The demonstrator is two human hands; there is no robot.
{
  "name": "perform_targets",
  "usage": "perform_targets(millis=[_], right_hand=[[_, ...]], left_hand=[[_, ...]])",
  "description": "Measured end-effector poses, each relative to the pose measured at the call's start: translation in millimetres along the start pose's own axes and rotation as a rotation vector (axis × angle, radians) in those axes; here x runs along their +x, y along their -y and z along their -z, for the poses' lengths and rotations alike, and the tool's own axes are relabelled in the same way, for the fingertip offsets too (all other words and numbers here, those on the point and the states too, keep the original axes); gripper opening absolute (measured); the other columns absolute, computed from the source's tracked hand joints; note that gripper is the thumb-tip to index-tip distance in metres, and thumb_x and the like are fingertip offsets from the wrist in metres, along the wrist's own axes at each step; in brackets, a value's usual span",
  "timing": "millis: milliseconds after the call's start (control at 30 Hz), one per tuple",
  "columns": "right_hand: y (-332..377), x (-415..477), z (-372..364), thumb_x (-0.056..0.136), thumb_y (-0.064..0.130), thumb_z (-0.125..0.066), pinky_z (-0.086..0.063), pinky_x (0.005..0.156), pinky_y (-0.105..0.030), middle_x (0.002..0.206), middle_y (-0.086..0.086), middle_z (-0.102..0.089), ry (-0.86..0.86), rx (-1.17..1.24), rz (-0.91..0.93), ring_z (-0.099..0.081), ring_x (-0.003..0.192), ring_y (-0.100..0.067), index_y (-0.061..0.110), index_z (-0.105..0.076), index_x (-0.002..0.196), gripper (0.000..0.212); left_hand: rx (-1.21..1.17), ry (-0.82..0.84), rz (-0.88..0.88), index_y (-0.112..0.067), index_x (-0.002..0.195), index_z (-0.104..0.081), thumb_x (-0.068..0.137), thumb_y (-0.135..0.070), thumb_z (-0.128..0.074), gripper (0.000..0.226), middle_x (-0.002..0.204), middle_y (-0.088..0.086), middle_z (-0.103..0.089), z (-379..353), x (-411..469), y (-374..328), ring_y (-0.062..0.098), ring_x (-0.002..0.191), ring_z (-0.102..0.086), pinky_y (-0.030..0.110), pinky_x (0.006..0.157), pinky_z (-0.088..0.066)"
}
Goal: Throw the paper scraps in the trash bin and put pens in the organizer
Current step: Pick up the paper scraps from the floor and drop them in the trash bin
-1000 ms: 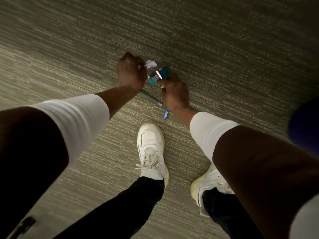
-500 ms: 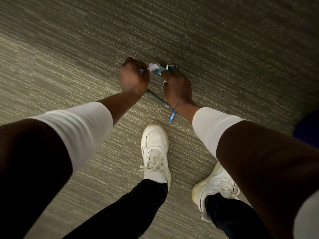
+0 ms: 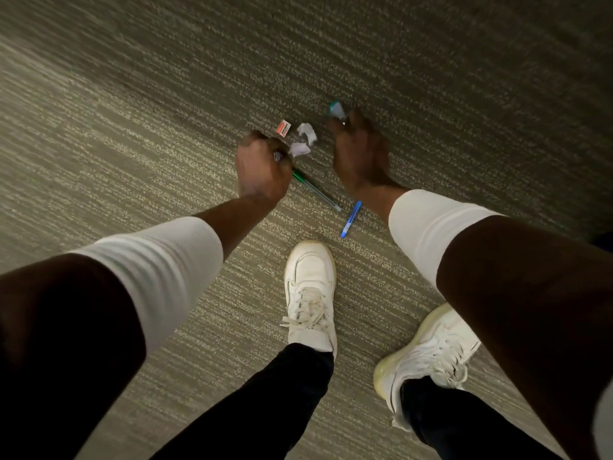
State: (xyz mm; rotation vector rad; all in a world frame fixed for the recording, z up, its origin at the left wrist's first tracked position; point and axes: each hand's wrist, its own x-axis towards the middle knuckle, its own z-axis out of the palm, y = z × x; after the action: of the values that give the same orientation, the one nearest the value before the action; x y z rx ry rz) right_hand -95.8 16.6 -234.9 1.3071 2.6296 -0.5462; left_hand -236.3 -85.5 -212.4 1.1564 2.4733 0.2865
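I am bent over a carpet floor. My left hand (image 3: 262, 167) is a closed fist with a crumpled white paper scrap (image 3: 300, 149) sticking out of its fingers. Another white scrap (image 3: 306, 131) lies just beyond it. My right hand (image 3: 360, 154) pinches a teal and white scrap (image 3: 336, 110) at its fingertips. A green pen (image 3: 316, 192) lies on the carpet, one end hidden under my left hand. A blue pen (image 3: 351, 220) lies beside my right wrist. No trash bin or organizer is in view.
A small orange and white eraser (image 3: 283, 128) lies on the carpet beyond my left hand. My two white shoes (image 3: 310, 287) (image 3: 431, 353) stand just behind the pens. Grey striped carpet (image 3: 132, 127) stretches all around.
My hands have drawn apart, the right one carrying the teal scrap away to the right. The eraser and white scraps now show between them. The pens have not moved.
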Motion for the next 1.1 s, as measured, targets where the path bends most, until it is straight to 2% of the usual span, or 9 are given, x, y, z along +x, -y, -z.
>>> perform_targets(millis=[133, 267, 433, 567, 667, 733, 867, 1000, 1100], right_hand=[[11, 3, 5, 0.095, 0.000, -0.054, -0.057, 0.090, -0.053, 0.144, -0.020, -0.049, 0.056, -0.035, 0.080, -0.063, 0.114, -0.043, 0.010, -0.057, 0.133, 0.039], [24, 15, -1, 0.096, -0.001, -0.055, -0.054, 0.093, -0.049, 0.136, -0.016, -0.054, 0.100, 0.015, 0.100, -0.063, 0.116, -0.039, 0.012, -0.060, 0.131, 0.037], [40, 35, -20, 0.099, -0.002, -0.049, -0.047, 0.106, -0.054, 0.147, -0.022, -0.046, 0.144, -0.001, 0.180, -0.052, 0.131, -0.046, 0.016, -0.045, 0.150, 0.054], [42, 48, -34, 0.095, 0.010, -0.068, -0.050, 0.102, -0.050, 0.152, -0.026, -0.040, 0.101, -0.072, 0.130, -0.052, 0.132, -0.044, 0.011, -0.041, 0.145, 0.057], [43, 62, -37, 0.089, 0.018, -0.080, -0.052, 0.105, -0.049, 0.160, -0.027, -0.027, 0.159, -0.001, 0.139, -0.051, 0.133, -0.045, 0.017, -0.036, 0.150, 0.075], [46, 72, -38, 0.086, 0.020, -0.082, -0.050, 0.107, -0.049, 0.163, -0.027, -0.020, 0.191, 0.037, 0.159, -0.052, 0.134, -0.044, 0.021, -0.036, 0.152, 0.080], [59, 83, -36, 0.086, 0.021, -0.081, -0.053, 0.100, -0.047, 0.159, -0.020, -0.028, 0.216, 0.106, 0.232, -0.056, 0.126, -0.039, 0.028, -0.050, 0.131, 0.055], [67, 83, -38, 0.093, 0.019, -0.070, -0.050, 0.089, -0.042, 0.137, -0.019, -0.050, 0.209, 0.101, 0.333, -0.060, 0.111, -0.038, 0.018, -0.061, 0.112, 0.021], [63, 73, -36, 0.091, 0.016, -0.067, -0.047, 0.091, -0.039, 0.124, -0.017, -0.061, 0.207, 0.111, 0.353, -0.060, 0.113, -0.037, 0.011, -0.067, 0.107, 0.017]], left_hand=[[-0.034, 0.022, 0.093, -0.017, 0.109, -0.083, 0.091, -0.026, -0.074, 0.021, 0.110, 0.012, -0.074, 0, -14, 7, 0.024, 0.084, -0.071, 0.026, 0.070, -0.045], [-0.089, 0.034, 0.098, -0.014, 0.107, -0.082, 0.090, -0.019, -0.075, 0.019, 0.112, 0.011, -0.075, 2, -29, 14, 0.020, 0.084, -0.072, 0.023, 0.076, -0.051], [-0.081, 0.062, 0.143, -0.018, 0.107, -0.083, 0.090, -0.024, -0.076, 0.019, 0.109, 0.011, -0.074, -3, -42, 27, 0.021, 0.081, -0.069, 0.025, 0.072, -0.048], [-0.082, 0.028, 0.182, -0.019, 0.104, -0.084, 0.088, -0.023, -0.079, 0.017, 0.103, 0.010, -0.075, -8, -54, 39, 0.011, 0.075, -0.055, 0.020, 0.069, -0.036], [-0.127, 0.040, 0.216, -0.018, 0.102, -0.084, 0.087, -0.022, -0.078, 0.017, 0.098, 0.010, -0.075, -10, -63, 49, 0.019, 0.074, -0.065, 0.028, 0.069, -0.050], [-0.143, 0.048, 0.228, -0.018, 0.100, -0.084, 0.086, -0.021, -0.078, 0.016, 0.097, 0.010, -0.075, -10, -69, 55, 0.021, 0.074, -0.068, 0.026, 0.068, -0.050], [-0.154, 0.047, 0.270, -0.019, 0.100, -0.084, 0.085, -0.021, -0.079, 0.016, 0.099, 0.008, -0.076, -9, -79, 66, 0.020, 0.075, -0.070, 0.023, 0.070, -0.048], [-0.149, 0.063, 0.268, -0.017, 0.102, -0.084, 0.086, -0.017, -0.078, 0.017, 0.101, 0.009, -0.075, -4, -86, 68, 0.020, 0.074, -0.070, 0.025, 0.070, -0.050], [-0.127, 0.087, 0.268, -0.017, 0.104, -0.084, 0.089, -0.020, -0.078, 0.017, 0.104, 0.009, -0.075, 3, -90, 66, 0.020, 0.076, -0.070, 0.024, 0.069, -0.046]])
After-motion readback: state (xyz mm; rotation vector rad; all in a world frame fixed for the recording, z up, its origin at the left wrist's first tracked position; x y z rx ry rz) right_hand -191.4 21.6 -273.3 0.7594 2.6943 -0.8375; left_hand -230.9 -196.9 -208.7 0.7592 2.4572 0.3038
